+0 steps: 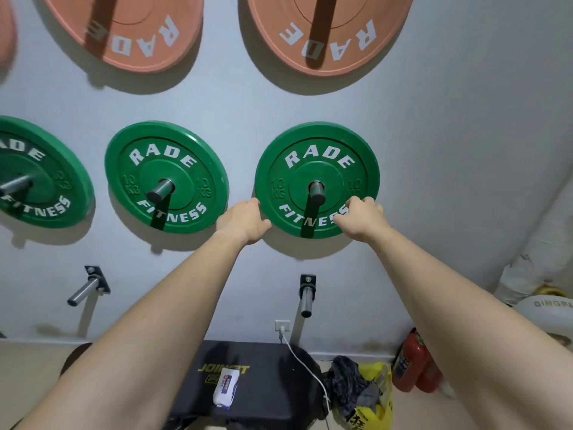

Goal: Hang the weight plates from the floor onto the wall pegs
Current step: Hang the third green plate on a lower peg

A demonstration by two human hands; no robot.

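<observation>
On the grey wall [434, 150], middle row, right-hand position: green 10 kg plate [316, 169] hangs on its peg [317, 191], peg end protruding through the centre hole. Plate face reads RADE above, FITNESS below.

Left hand [243, 220]: at the plate's lower-left rim. Fingers curl behind the rim edge, thumb lies on the front edge; hand is closed around the rim.

Right hand [361, 217]: at the plate's lower-right rim. Fingertips [356, 201] bent over the front face beside the "10 KG" mark, covering the last letters of FITNESS; hand clasps the rim from that side. Plate sits between the two hands, both touching it.

Neighbouring pegs: second green plate [167, 176] to the left, hung; third green plate [40, 172] at the frame's left edge, hung. Upper row: two salmon plates [328, 35], partly cut off by the frame.

Lower row: two bare pegs, left one [88, 287] and right one [307, 294], the latter directly below the held plate.

Floor level: black bench pad [263, 377] with a white packet [225, 387] on it, white cable [307, 367] from a wall socket, red extinguisher [410, 364] at right
</observation>
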